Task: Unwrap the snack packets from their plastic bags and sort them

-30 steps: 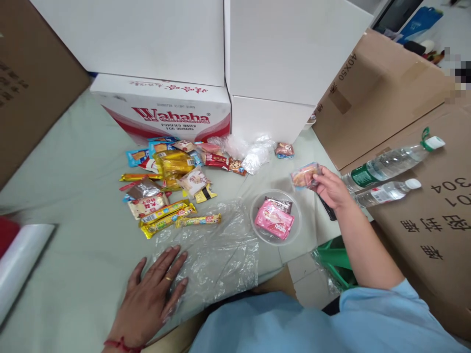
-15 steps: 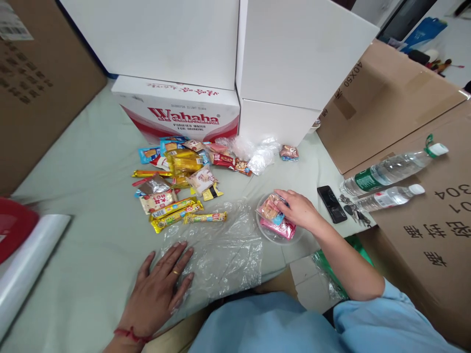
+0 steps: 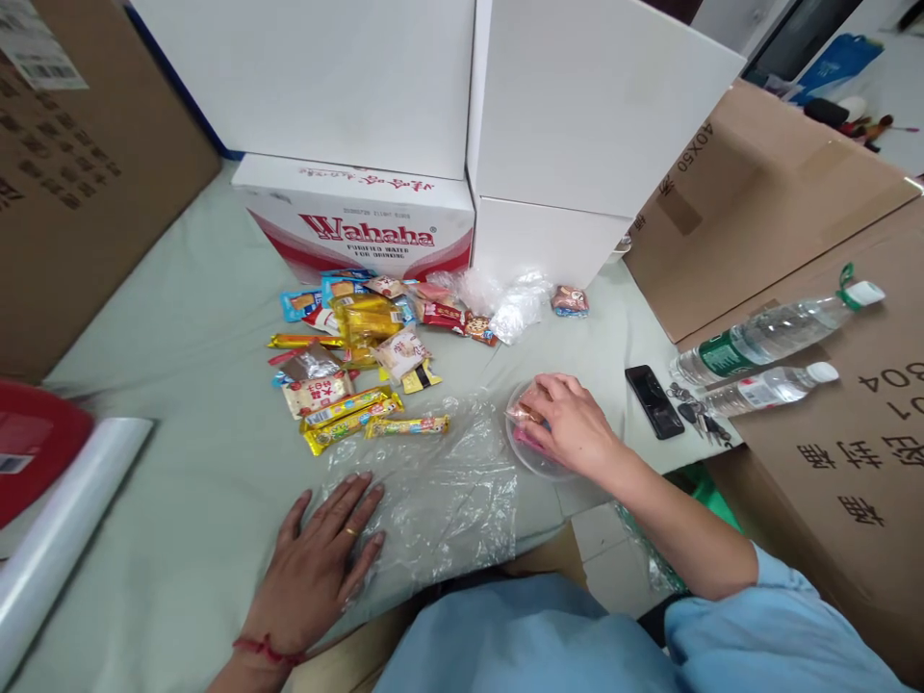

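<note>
My left hand (image 3: 321,549) lies flat on the cloth, fingers stretched, its fingertips at the edge of a clear plastic bag (image 3: 454,491) spread out on the table. My right hand (image 3: 574,423) reaches down into a clear round bowl (image 3: 538,467), its fingers curled round a wrapped snack packet (image 3: 530,404). Under that hand a pink packet (image 3: 530,440) shows in part; the rest of the bowl's contents is hidden. Left of the bowl lies a yellow snack stick (image 3: 408,426), beside a pile of mixed snack packets (image 3: 368,322).
A white Wahaha carton (image 3: 368,226) and white panels stand behind the snacks. Crumpled clear plastic (image 3: 516,306) and a small packet (image 3: 570,300) lie before them. To the right are a phone (image 3: 654,401), keys (image 3: 700,419) and two water bottles (image 3: 765,339). Cardboard boxes (image 3: 808,192) flank the table.
My right hand has shifted further over the bowl and lowered, now covering much of the packets there. My left hand stays flat in place. The whole view has shifted slightly.
</note>
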`<state>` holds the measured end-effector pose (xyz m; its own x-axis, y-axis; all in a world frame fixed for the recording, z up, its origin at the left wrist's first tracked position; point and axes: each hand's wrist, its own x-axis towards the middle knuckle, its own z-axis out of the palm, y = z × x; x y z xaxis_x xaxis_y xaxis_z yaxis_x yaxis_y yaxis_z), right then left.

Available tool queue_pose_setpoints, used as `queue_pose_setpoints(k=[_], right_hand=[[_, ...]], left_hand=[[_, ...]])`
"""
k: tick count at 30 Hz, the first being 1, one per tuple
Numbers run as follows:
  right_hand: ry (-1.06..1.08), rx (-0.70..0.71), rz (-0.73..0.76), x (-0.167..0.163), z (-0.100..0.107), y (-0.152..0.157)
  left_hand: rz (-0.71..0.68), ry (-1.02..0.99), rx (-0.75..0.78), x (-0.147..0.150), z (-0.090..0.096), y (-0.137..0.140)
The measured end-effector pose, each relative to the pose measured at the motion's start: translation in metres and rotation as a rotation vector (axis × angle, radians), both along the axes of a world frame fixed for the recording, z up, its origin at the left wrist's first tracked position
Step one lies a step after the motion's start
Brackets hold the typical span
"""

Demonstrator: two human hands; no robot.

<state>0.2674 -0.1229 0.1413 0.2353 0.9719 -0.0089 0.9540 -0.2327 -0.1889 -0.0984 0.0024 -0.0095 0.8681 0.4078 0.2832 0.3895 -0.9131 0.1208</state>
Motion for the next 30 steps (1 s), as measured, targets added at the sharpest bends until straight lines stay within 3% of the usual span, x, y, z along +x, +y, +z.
queue_pose_setpoints(k=[7, 13, 20, 24, 27, 30], right_hand=[[0.006, -0.052, 0.139, 0.014, -0.016, 0.003], [-0.140, 0.021, 0.064, -0.011, -0.031, 0.003], [-0.211, -0.044, -0.015, -0.022, -0.034, 0.007], [-0.147, 0.045, -0.027, -0.021, -0.043, -0.001], [-0.051, 0.107, 0.010, -0.018, -0.038, -0.011], [0.104, 0.252, 0.008, 0.016, -0.025, -0.008]], left_hand=[[-0.004, 0.001, -0.007, -0.001, -0.001, 0.000], [-0.004, -0.005, -0.008, -0.001, -0.002, 0.000], [0.000, -0.005, 0.007, 0.000, 0.000, 0.000], [-0.014, -0.006, 0.017, 0.001, 0.002, 0.000], [-0.012, -0.005, 0.010, 0.001, 0.002, 0.000], [-0.007, 0.005, -0.004, 0.000, 0.000, 0.001]])
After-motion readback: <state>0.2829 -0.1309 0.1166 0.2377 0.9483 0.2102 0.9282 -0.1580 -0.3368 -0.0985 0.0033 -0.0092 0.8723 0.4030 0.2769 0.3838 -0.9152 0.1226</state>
